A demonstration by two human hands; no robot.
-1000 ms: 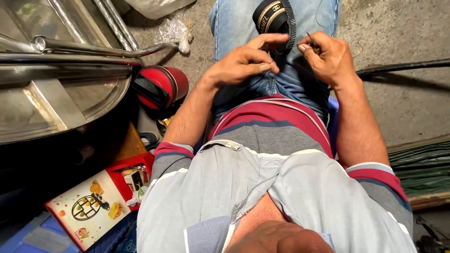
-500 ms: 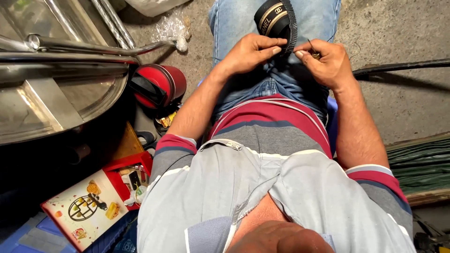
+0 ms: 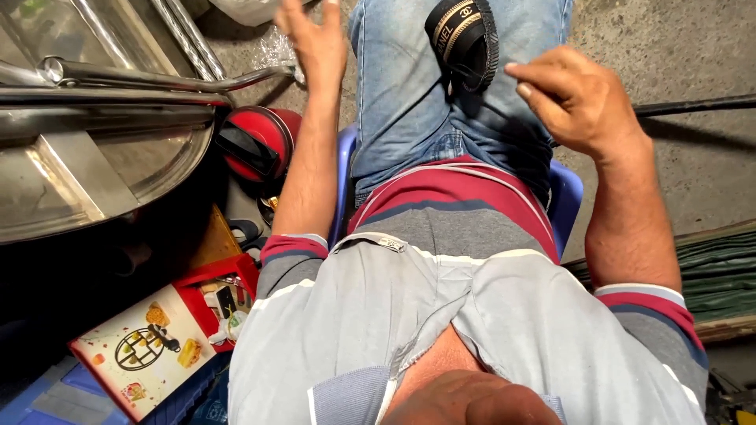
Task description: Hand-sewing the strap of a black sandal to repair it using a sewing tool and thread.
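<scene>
Fingers of the right hand [image 3: 579,98] pinch shut beside the black strap [image 3: 465,39] on the lap; the left hand [image 3: 315,35] is raised, open and empty.

Setting: informal street-side or yard workspace. Evidence: rough concrete floor [image 3: 677,47], blue plastic stool [image 3: 568,197], stainless-steel cart frame [image 3: 102,149] upper left, cluttered red supply box [image 3: 213,303] lower left.

- Black strap [image 3: 465,39]: woven cloth, matt, with gold stripes.
- Jeans [image 3: 409,94]: faded blue denim, soft and worn.
- Metal tray [image 3: 87,173]: polished steel, glossy.
- Floor [image 3: 677,55]: rough grey concrete.
- Stool [image 3: 565,189]: smooth blue plastic.
- Box [image 3: 142,346]: printed cardboard, slightly shiny.
</scene>
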